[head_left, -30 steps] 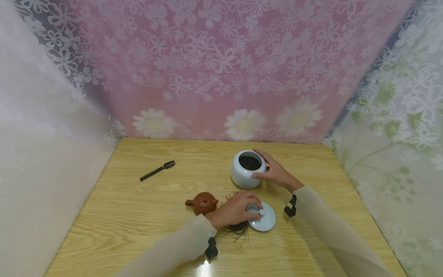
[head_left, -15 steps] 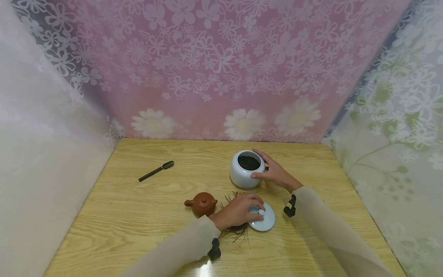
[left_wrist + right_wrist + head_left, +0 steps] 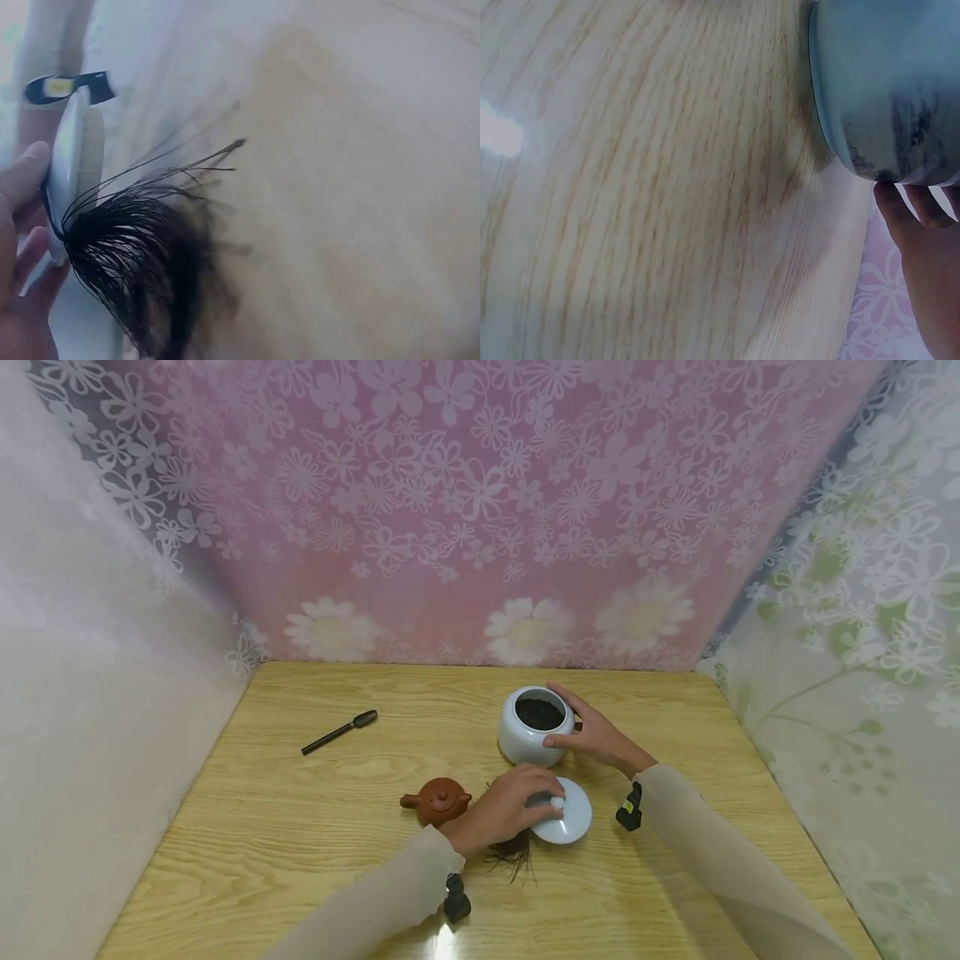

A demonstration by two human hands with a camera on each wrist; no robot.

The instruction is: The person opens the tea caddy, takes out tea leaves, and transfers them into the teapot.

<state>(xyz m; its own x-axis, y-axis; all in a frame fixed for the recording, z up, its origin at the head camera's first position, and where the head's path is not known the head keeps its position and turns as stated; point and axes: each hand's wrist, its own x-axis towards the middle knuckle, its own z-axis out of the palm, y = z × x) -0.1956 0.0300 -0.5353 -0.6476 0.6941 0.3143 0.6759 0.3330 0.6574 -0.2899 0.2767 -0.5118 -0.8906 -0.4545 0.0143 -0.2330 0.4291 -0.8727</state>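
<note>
In the head view my left hand pinches the round knob of a white lid, just in front of the jar. A dark stringy tassel fans out beside the lid in the left wrist view; my hand covers part of it from above. My right hand grips the right side of a white lidless jar, thumb in front and fingers behind. Dark loose stuff like tea leaves lies inside. The right wrist view shows a dark painted pattern on the jar's side.
A small brown clay teapot stands left of my left hand, close to the wrist. Farther back on the left lies a dark slim scoop. The wooden table ends at a pink flowered curtain.
My left hand has carried the lid slightly back towards the jar, and the tassel's strands have shifted with it. The right hand stays on the jar, which has not moved.
</note>
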